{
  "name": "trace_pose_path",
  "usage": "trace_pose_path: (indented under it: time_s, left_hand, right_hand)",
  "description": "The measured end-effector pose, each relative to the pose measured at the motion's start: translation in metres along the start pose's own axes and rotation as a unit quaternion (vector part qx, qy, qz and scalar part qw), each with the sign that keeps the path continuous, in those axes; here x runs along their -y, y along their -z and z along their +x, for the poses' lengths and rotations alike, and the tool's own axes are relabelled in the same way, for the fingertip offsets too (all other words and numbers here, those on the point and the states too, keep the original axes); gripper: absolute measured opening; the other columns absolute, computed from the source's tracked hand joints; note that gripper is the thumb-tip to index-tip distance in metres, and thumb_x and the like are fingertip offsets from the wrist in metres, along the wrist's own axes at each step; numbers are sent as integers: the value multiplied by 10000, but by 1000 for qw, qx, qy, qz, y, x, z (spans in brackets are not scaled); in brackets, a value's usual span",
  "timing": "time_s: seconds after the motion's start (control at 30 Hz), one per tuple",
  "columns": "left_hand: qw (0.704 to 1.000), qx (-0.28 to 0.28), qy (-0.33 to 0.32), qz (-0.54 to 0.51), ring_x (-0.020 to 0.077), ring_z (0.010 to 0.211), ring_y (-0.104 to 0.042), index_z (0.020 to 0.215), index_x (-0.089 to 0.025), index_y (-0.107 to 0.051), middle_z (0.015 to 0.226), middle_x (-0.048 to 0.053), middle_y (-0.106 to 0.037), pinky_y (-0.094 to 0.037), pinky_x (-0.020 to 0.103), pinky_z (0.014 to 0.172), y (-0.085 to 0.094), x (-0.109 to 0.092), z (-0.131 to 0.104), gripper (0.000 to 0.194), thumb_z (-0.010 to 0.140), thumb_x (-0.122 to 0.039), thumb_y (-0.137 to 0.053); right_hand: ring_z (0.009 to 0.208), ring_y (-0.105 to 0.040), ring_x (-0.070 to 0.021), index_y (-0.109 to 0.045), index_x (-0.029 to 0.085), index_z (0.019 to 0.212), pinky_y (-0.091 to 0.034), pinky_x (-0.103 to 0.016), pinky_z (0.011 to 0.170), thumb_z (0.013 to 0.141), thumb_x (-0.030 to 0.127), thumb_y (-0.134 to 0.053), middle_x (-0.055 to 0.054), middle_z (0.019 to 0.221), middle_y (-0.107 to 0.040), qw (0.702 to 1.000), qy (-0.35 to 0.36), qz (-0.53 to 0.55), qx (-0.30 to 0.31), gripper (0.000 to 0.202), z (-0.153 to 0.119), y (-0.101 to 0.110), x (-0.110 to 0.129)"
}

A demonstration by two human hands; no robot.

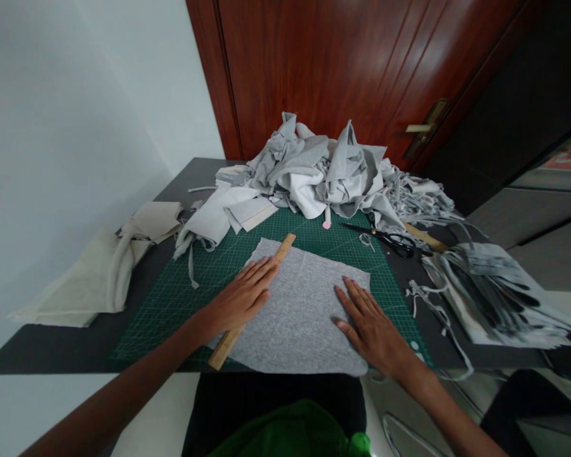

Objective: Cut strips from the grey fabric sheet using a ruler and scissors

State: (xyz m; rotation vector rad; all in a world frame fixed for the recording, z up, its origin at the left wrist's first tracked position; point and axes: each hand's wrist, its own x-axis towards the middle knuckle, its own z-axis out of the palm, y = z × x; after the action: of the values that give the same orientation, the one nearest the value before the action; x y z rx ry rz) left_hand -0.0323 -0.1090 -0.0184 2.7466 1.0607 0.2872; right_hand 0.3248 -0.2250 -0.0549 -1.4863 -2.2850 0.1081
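Note:
A piece of grey fabric (304,311) lies flat on the green cutting mat (171,298), its near edge at the table's front edge. Along the fabric's left side a wooden ruler (228,343) rests at a slant. My left hand (245,295) lies across the middle of the ruler, fingers stretched toward the upper right. Spread on the right part of the fabric, my right hand (368,324) holds nothing and its fingers are apart. Beyond the fabric, a pair of black scissors (385,238) sits at the mat's right edge.
A big heap of grey and white cloth (314,165) fills the back of the table. Cream fabric (95,273) lies at the left, a folded fabric stack (499,292) at the right. Fabric strips (438,311) trail near that stack. A pink-tipped tool (327,219) lies by the heap.

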Motion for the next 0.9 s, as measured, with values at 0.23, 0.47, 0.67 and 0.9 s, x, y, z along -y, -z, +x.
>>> trace_pose_path:
  time_s: [0.23, 0.47, 0.67, 0.9]
  left_hand:
    - [999, -28, 15, 34, 255, 1686, -212, 1753, -256, -186, 1826, 59, -171, -237, 493, 1381, -12, -7, -7, 623, 1143, -312, -299]
    - [995, -60, 50, 59, 259, 1681, -228, 1756, -248, -170, 1818, 74, -208, -244, 491, 1374, -24, -18, -15, 655, 1120, -246, -327]
    - [987, -89, 114, 76, 266, 1680, -232, 1740, -203, -234, 1806, 111, -245, -249, 524, 1367, -34, -34, -21, 645, 1104, -241, -336]
    - [981, -81, 156, 78, 268, 1685, -214, 1730, -174, -243, 1803, 134, -245, -223, 531, 1369, -37, -34, -13, 628, 1109, -250, -297]
  right_hand:
    - [1685, -174, -306, 24, 333, 1766, -320, -620, 1321, 1132, 424, -453, -112, 1840, -114, 999, 40, -22, 30, 799, 13, 7, -19]
    - [1680, -171, -300, 68, 340, 1757, -292, -604, 1339, 1136, 423, -440, -97, 1837, -106, 992, 107, -37, 59, 807, 43, 12, -58]
    - [1679, -165, -295, -7, 338, 1761, -282, -596, 1341, 1130, 442, -468, -83, 1834, -93, 979, 181, -13, 98, 788, 76, 19, -93]
    - [1675, -164, -309, -9, 342, 1759, -270, -613, 1340, 1113, 455, -513, -78, 1830, -73, 972, 211, -7, 104, 827, 99, 19, -108]
